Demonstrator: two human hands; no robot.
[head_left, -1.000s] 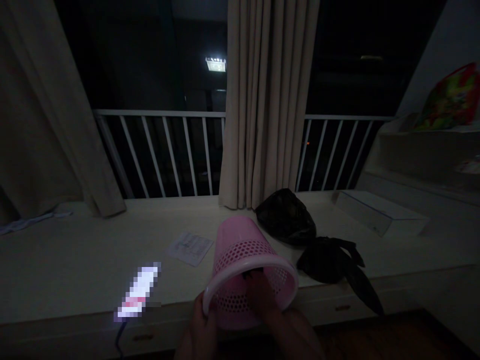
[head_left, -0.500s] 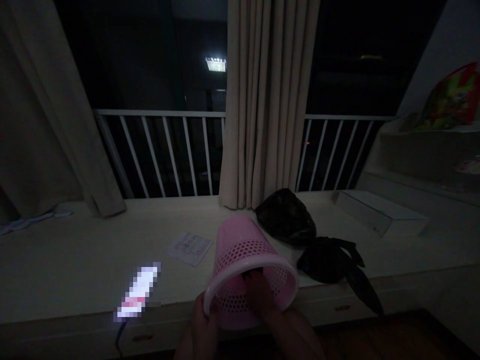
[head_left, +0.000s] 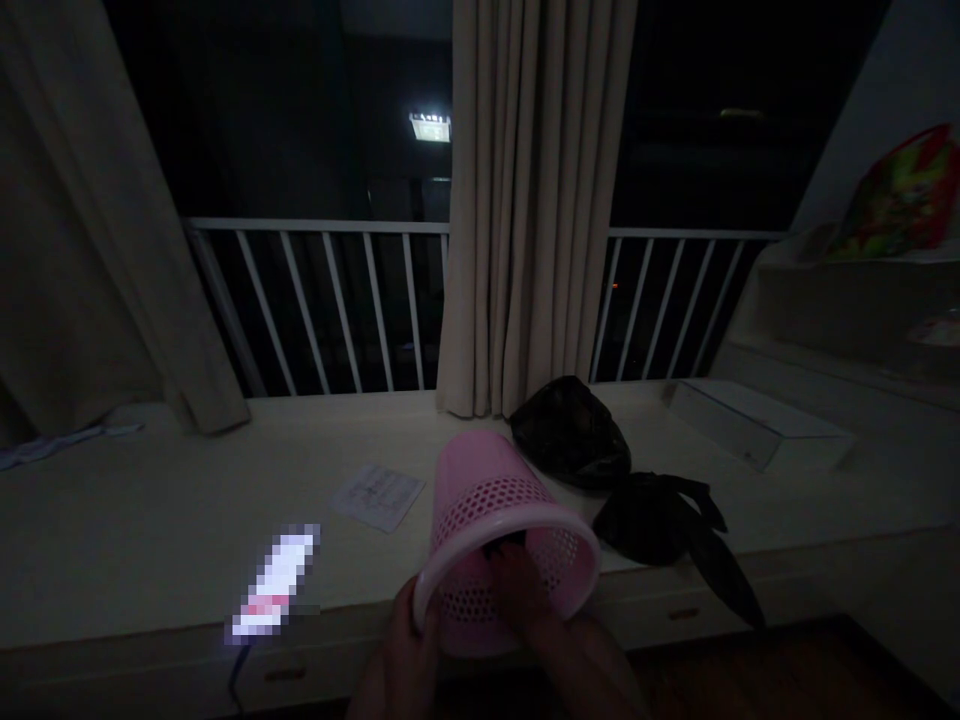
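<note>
A pink plastic wastebasket (head_left: 480, 470) with a band of holes lies tilted at the front edge of the white ledge, its mouth toward me. My left hand (head_left: 412, 630) is closed around the left side of its rim. Inside the basket is my right hand (head_left: 514, 580), reaching toward the bottom. Something dark (head_left: 506, 543) shows at its fingertips, but dim light hides what it is and how the fingers hold it. Right of the basket sit two black plastic bags, a rounded one (head_left: 574, 435) and a knotted one (head_left: 649, 520).
A sheet of paper (head_left: 379, 495) lies left of the basket, near a glowing blurred screen (head_left: 276, 582) with a cable. At the right stands a white box (head_left: 761, 425). Behind the ledge (head_left: 150, 540) are a beige curtain (head_left: 532, 200) and white railings (head_left: 315, 228).
The basket has shifted very slightly to the right, with my left hand still on its rim. My right hand stays inside it.
</note>
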